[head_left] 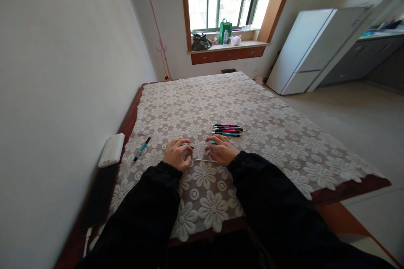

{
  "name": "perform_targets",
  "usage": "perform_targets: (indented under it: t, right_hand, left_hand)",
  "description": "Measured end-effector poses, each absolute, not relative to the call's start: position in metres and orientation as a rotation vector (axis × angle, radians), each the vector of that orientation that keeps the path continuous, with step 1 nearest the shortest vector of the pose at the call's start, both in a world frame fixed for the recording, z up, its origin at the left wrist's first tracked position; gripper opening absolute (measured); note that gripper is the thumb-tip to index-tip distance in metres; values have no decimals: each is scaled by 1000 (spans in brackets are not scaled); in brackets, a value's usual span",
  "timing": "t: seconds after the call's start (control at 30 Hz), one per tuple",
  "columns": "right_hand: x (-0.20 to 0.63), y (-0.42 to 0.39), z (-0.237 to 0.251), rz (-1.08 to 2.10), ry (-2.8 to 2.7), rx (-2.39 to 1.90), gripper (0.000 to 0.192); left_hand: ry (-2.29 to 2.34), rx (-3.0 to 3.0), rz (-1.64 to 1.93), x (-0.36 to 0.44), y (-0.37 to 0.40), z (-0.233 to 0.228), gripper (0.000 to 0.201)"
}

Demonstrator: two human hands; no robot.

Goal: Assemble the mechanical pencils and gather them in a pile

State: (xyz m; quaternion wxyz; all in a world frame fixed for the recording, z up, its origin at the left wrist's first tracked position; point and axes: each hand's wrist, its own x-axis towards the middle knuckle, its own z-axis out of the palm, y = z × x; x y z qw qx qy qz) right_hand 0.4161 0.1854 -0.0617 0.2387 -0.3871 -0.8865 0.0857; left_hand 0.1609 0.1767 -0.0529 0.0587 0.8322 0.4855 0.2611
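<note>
My left hand rests low over the lace tablecloth, fingers curled, with a small black piece showing at the fingertips; the rest of it is hidden. My right hand is bent around a teal pen part, mostly covered by the fingers. Between the hands a thin whitish rod lies on the cloth, its right end running under my right hand. Just beyond that hand, several mechanical pencils in red, teal and black lie side by side. A single teal and black pencil lies left of my left hand.
A white power bank and a black flat object with a white cable sit along the table's left edge by the wall. Farther off stand a pink coat rack, a white fridge and a windowsill with bags.
</note>
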Motion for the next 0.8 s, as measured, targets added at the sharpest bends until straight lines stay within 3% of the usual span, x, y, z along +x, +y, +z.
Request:
perform_targets:
  t: [0.17,0.4,0.53,0.8]
  right_hand:
    - [415,185,-61,233,-2401,-1074,6]
    - [423,192,-63,99,-2230,-1276,24]
    - [429,197,-68,93,-2199,-1442,21]
    - [419,193,-67,210,-2385,-1242,24]
  left_hand:
    - [1533,2496,820,161,177,-55,2]
    - [1499,2471,895,157,184,-60,11]
    - [1486,2416,866,155,188,-66,20]
    - [1622,2371,772,152,189,-69,14]
